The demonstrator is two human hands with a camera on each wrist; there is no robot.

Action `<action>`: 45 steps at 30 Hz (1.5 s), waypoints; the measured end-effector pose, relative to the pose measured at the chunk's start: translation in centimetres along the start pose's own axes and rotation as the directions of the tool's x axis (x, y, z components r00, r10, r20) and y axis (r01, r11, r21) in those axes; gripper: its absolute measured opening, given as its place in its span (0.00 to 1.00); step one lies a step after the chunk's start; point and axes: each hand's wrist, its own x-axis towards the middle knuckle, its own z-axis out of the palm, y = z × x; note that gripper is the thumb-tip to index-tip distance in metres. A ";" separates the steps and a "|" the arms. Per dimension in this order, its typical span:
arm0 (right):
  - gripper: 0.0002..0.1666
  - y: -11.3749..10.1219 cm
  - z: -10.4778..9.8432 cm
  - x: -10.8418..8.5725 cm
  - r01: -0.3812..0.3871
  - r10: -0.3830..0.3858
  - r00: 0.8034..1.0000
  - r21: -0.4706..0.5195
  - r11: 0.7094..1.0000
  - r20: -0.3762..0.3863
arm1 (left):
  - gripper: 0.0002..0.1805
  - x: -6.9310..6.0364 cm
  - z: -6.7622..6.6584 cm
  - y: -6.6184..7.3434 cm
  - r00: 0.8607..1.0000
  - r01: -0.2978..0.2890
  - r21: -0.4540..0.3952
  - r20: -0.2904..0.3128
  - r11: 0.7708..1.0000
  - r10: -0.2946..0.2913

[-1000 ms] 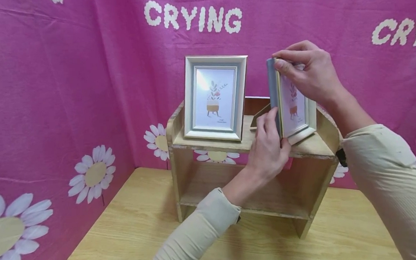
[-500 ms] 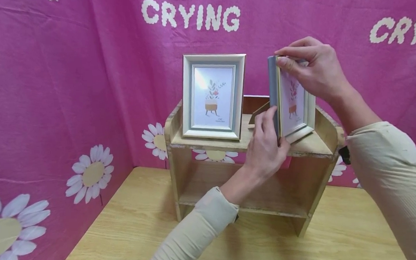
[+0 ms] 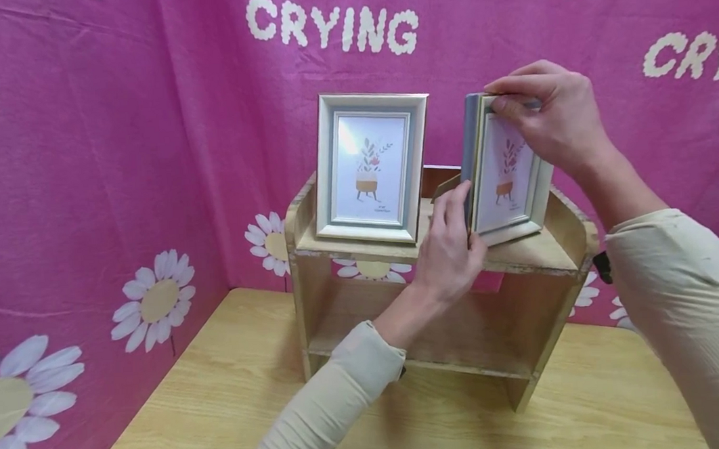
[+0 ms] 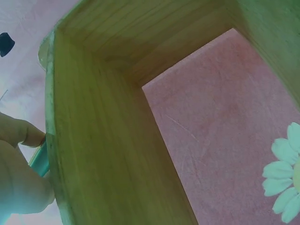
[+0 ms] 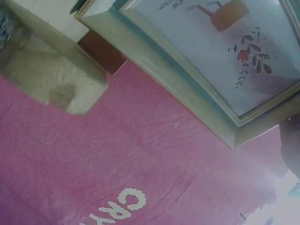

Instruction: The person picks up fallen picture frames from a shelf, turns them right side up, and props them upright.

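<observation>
In the head view, two picture frames with a potted-plant print stand on the top board of a small wooden shelf (image 3: 556, 251). The left picture frame (image 3: 365, 166) faces forward, untouched. At the right, the other picture frame (image 3: 507, 203) is angled, its blue-grey side edge showing. My left hand (image 3: 446, 254) grips its lower left edge; in the left wrist view, a teal strip of the frame (image 4: 41, 160) shows between the fingers. My right hand (image 3: 564, 115) pinches its top edge. The right wrist view shows the frame's corner (image 5: 234, 136) close up, with most of that hand out of sight.
The shelf stands on a light wood table (image 3: 222, 394). Its raised right side panel (image 3: 567, 220) is close beside the angled frame. Behind hangs a pink cloth (image 3: 206, 90) with white lettering and daisies. A brown flap (image 3: 445, 186) sticks out behind the angled frame.
The right picture frame has turned somewhat toward the front, its lower left edge shifting left with my left hand. My right hand has moved slightly right along with the top.
</observation>
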 end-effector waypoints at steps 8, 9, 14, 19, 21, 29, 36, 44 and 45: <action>0.10 0.7 -0.3 0.0 0.050 -0.053 0.996 -0.045 0.998 -0.070 | 0.39 0.3 -0.4 -0.6 0.999 -0.048 -0.028 0.003 0.998 0.048; 0.10 0.8 -0.4 0.0 0.039 -0.043 0.996 -0.050 0.998 -0.075 | 0.39 0.3 -0.5 -0.7 0.999 -0.052 -0.028 0.000 0.998 0.052; 0.15 1.9 -1.0 -0.3 -0.068 0.059 0.991 -0.071 0.995 -0.117 | 0.39 0.4 -0.8 -1.1 0.998 -0.067 -0.025 0.000 0.997 0.067; 0.26 2.9 -1.7 -0.7 -0.223 0.209 0.969 -0.102 0.969 -0.133 | 0.38 0.3 -1.0 -1.2 0.998 -0.050 -0.037 0.034 0.998 0.052; 0.28 3.2 -1.9 -0.9 -0.284 0.271 0.955 -0.104 0.953 -0.124 | 0.38 0.3 -1.0 -1.3 0.998 -0.040 -0.033 0.043 0.999 0.042; 0.17 3.4 -2.8 -1.1 -0.402 0.400 0.913 -0.005 0.916 -0.083 | 0.38 0.5 -1.1 -1.4 0.998 -0.056 -0.036 0.037 0.998 0.057; 0.11 3.8 -3.2 -1.3 -0.386 0.404 0.911 0.181 0.905 -0.077 | 0.39 0.8 -1.2 -1.5 0.999 -0.016 -0.028 0.050 0.999 0.018; 0.12 4.3 -3.2 -1.4 -0.332 0.350 0.929 0.145 0.932 -0.121 | 0.41 1.1 -1.4 -1.0 0.991 0.069 0.028 0.110 0.997 -0.072; 0.13 4.4 -3.2 -1.4 -0.333 0.350 0.929 0.141 0.932 -0.120 | 0.41 1.1 -1.5 -1.0 0.989 0.078 0.042 0.124 0.996 -0.082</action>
